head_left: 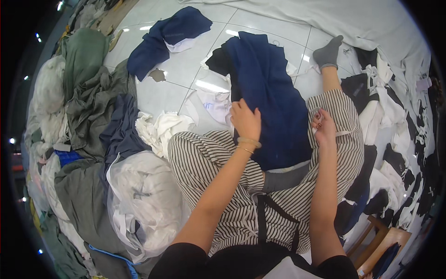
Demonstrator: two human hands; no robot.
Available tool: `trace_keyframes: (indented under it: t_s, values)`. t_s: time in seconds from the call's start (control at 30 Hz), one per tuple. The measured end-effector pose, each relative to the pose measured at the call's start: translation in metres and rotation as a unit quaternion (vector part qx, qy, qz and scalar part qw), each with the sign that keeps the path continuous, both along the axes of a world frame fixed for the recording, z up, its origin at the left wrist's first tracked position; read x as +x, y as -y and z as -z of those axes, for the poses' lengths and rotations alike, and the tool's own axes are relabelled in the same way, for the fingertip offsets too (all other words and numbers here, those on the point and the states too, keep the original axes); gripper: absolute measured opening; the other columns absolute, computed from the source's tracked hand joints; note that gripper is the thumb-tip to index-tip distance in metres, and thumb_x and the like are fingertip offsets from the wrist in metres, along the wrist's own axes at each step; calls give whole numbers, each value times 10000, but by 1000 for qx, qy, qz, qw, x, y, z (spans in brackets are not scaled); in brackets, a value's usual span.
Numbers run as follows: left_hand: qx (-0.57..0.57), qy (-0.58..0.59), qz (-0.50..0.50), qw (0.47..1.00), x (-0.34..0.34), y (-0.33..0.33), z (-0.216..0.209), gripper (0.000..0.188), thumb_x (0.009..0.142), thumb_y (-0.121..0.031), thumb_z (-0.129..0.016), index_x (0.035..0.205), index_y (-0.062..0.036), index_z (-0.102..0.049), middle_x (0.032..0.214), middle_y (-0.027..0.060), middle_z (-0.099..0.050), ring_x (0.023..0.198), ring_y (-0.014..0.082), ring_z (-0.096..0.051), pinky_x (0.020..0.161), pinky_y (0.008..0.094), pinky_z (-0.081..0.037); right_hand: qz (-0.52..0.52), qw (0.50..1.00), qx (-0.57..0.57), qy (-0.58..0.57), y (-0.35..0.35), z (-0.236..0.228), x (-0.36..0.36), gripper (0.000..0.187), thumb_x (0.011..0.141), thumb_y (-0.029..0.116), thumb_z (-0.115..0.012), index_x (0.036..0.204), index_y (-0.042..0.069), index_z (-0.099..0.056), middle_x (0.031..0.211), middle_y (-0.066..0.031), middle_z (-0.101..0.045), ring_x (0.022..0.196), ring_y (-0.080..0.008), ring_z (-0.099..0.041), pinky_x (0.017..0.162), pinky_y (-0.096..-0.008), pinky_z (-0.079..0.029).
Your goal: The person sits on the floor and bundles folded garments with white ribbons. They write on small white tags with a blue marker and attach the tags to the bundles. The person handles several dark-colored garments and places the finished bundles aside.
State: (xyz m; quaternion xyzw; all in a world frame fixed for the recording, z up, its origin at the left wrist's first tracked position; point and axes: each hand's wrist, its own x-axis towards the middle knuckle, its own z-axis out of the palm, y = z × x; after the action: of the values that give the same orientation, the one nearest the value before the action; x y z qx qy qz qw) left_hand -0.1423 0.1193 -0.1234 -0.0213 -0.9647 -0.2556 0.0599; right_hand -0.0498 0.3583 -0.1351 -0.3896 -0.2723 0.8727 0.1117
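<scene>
I sit on a tiled floor in striped trousers (209,162), with a long dark blue cloth (274,102) spread over my lap and out along the floor. My left hand (245,120) presses flat on the cloth's left edge, fingers closed over it. My right hand (324,126) rests by my right knee, pinching a small white strip (341,133) beside the cloth. A grey-socked foot (328,53) stretches out beyond.
Another dark blue cloth (167,37) lies on the tiles far left. White scraps (160,130) and grey-green fabric heaps (88,88) crowd my left, with a clear bag of white cloth (144,195). Black and white pieces (390,125) pile on my right. A wooden stool (381,242) stands lower right.
</scene>
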Motion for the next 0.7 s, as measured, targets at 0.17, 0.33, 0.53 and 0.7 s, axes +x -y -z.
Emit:
trace_keyframes:
  t_s: [0.17, 0.33, 0.53, 0.7]
  values:
    - [-39, -40, 8, 998, 9, -15, -4, 499, 778, -120, -720, 1208, 13, -504, 1162, 155, -483, 1080, 334, -492, 853, 441, -432, -34, 997, 68, 23, 9, -1, -2, 102, 929, 153, -570, 899, 67, -522, 732, -9, -451, 530, -93, -337, 499, -246, -282]
    - [-38, -32, 17, 999, 11, -16, -10, 468, 789, -80, -696, 1207, 1, -501, 1170, 147, -470, 1072, 318, -481, 862, 437, -419, -88, 985, 139, 46, 26, -4, -9, 93, 928, 150, -572, 895, 66, -552, 736, -15, -495, 529, -87, -354, 499, -240, -289]
    - [-56, -47, 34, 997, 14, -15, -13, 508, 799, -97, -687, 1260, 0, -494, 1224, 132, -459, 1110, 307, -466, 865, 462, -407, -118, 978, 158, 67, 39, -11, -11, 95, 933, 162, -576, 880, 88, -550, 723, -1, -500, 522, -80, -374, 488, -235, -297]
    - [-49, 1, 39, 998, 27, -15, -12, 656, 763, -97, -709, 1361, -6, -456, 1343, 118, -422, 1139, 290, -459, 910, 441, -393, -180, 951, 241, 69, 64, -37, -37, 132, 903, 214, -646, 913, 112, -563, 717, 50, -495, 536, -39, -403, 478, -205, -316]
